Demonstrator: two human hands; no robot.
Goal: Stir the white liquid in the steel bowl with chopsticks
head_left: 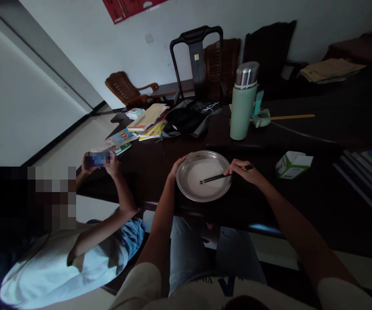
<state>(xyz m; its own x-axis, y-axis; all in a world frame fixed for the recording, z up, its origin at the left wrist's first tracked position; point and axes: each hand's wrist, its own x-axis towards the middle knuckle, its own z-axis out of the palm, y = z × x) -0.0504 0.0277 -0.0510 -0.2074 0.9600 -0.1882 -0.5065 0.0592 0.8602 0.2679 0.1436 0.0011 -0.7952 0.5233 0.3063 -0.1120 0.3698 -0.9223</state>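
Note:
A round metal bowl (182, 186) with whitish liquid (201, 170) in it stands near the front edge of the dark table. My left hand (175, 167) grips the bowl's left rim, its fingers partly hidden behind it. In my right hand (242, 170), at the bowl's right side, a pair of dark chopsticks (216, 177) is held, slanting down to the left. Their tips reach into the liquid near the middle of the bowl. A small white and green box (293, 164) sits to the right of my right hand.
A green thermos (242, 107) and a small green jug (262, 119) stand behind the bowl. A dark bag (187, 118) and books (149, 122) lie at the back left. On my left sits another person (85, 254), holding a phone (98, 159). Chairs (127, 88) line the wall.

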